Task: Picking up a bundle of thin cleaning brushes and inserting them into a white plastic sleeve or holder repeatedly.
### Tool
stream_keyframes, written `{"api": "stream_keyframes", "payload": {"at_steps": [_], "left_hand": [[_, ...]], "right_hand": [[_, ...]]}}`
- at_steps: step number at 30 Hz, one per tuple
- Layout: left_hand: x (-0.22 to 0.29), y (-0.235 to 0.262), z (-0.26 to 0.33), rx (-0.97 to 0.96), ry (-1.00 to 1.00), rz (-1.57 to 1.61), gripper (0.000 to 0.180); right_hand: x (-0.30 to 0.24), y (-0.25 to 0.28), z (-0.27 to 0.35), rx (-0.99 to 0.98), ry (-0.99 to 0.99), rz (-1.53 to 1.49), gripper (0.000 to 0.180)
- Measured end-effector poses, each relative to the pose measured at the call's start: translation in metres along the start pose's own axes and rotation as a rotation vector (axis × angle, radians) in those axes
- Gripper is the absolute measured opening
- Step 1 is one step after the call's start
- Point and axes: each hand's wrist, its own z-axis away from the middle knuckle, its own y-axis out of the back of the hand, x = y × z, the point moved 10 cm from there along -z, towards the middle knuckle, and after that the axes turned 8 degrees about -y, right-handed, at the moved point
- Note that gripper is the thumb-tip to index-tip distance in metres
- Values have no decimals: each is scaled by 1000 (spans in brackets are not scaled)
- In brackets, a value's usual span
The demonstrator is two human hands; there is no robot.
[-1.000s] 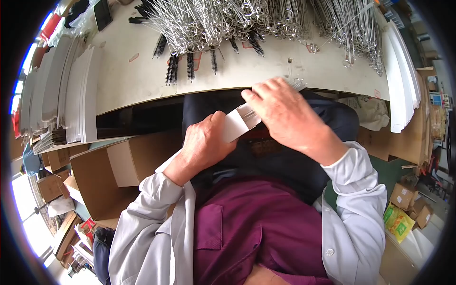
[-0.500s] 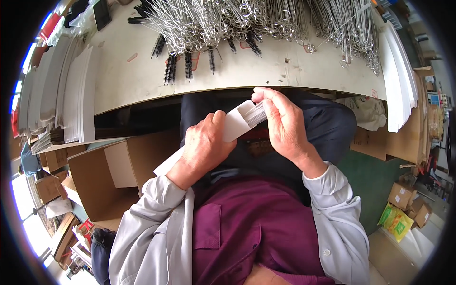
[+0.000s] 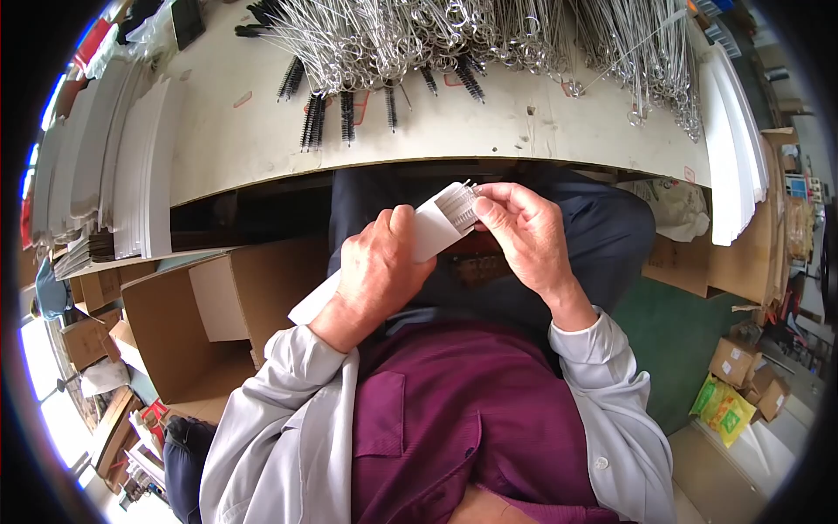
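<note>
Across my lap, tilted up toward the table, lies a long narrow white box point(image 3: 434, 229), wrapped in the fingers of my left hand point(image 3: 377, 271). Its far end is open, and a bundle of thin wire brushes point(image 3: 456, 208) with pale bristles shows in the mouth. The thumb and fingers of my right hand point(image 3: 530, 236) pinch the brush ends just outside that opening. How far the brushes reach inside is hidden by the box and my left hand.
A big heap of looped wire brushes point(image 3: 419, 44) covers the table's far part, black bristles point(image 3: 312, 124) pointing toward me. White flat boxes are stacked at the left point(image 3: 144, 175) and right point(image 3: 729, 148). An open cardboard carton point(image 3: 175, 332) stands below left.
My right hand has shifted slightly down, its fingertips now closer around the brush ends. More of the bundle shows at the box mouth. My left hand keeps its hold.
</note>
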Motion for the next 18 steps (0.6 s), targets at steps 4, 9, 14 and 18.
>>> {"api": "stream_keyframes", "payload": {"at_steps": [4,9,14,18], "left_hand": [[5,-3,2,1,-54,-48,42],[7,-5,2,-20,-70,-62,45],[-3,-11,8,-49,-46,-66,44],[0,-12,9,-39,-57,-55,44]], "right_hand": [[-9,2,-2,64,33,103,23],[-12,8,-5,134,86,230,20],[-14,17,-4,153,225,218,19],[2,11,-5,87,26,107,19]]}}
